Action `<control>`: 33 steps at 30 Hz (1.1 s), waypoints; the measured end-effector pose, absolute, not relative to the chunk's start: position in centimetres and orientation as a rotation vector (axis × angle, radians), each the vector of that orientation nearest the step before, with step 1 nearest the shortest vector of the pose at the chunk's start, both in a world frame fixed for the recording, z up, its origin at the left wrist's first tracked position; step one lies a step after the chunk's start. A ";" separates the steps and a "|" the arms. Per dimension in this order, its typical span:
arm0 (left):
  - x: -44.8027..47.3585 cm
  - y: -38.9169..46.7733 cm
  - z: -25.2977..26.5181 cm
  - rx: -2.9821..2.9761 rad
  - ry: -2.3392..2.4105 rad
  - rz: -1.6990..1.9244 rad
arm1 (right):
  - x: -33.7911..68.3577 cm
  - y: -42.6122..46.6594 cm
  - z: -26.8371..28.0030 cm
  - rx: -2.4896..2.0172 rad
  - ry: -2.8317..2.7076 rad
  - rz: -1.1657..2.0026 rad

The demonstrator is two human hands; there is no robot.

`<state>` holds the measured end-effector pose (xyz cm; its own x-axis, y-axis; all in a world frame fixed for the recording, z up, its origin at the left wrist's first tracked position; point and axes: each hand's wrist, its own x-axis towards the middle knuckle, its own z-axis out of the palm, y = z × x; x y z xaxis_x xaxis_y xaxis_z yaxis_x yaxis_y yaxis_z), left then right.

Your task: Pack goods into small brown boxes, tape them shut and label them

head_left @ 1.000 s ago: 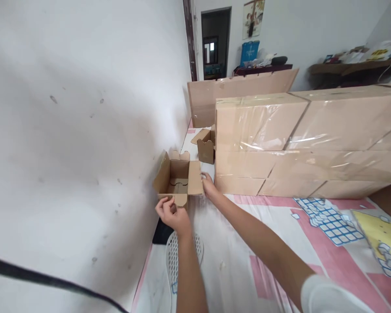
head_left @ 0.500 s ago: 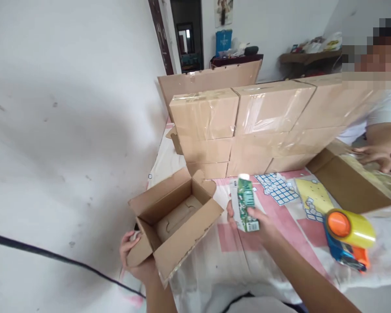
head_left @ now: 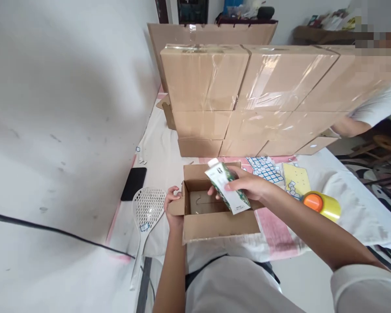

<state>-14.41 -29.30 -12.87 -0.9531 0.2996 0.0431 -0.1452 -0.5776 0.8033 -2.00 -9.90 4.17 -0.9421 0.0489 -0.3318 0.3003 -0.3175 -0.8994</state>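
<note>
An open cardboard box sits in front of me, flaps spread, its visible inside holding nothing I can make out. My left hand grips the box at its left end flap, with the fingers over the edge. In my right hand is a green and white drink carton with a white cap. It is tilted and held above the box opening, hiding part of the right side of the box.
Taped cardboard boxes are stacked along the back. A white slotted ladle and black phone lie at left. At right are blue-white label sheets, a yellow sheet and a tape dispenser. A co-worker's arm is behind the stack.
The view has tilted down. My left hand has drawn the box level in front of me, and my right hand has brought the carton over its opening. The co-worker's open box has left view.
</note>
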 end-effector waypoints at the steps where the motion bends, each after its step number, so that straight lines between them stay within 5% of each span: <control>1: -14.5 -29.4 -12.9 0.258 1.286 2.573 | -2.0 -9.9 3.9 0.480 1.752 -2.385; 8: -14.6 -29.6 -13.1 0.330 1.272 2.555 | -2.2 -9.3 3.3 0.613 2.364 -1.588; 20: -14.7 -29.0 -13.5 0.394 1.307 2.546 | -4.9 -10.4 -1.5 -0.131 2.601 -0.508; 27: -13.5 -28.6 -12.5 0.331 1.376 2.611 | -6.7 -11.9 -5.8 -0.223 2.661 -0.277; 33: -13.5 -28.7 -12.4 0.345 1.464 2.608 | -7.0 -11.9 -5.0 -0.184 2.642 -0.492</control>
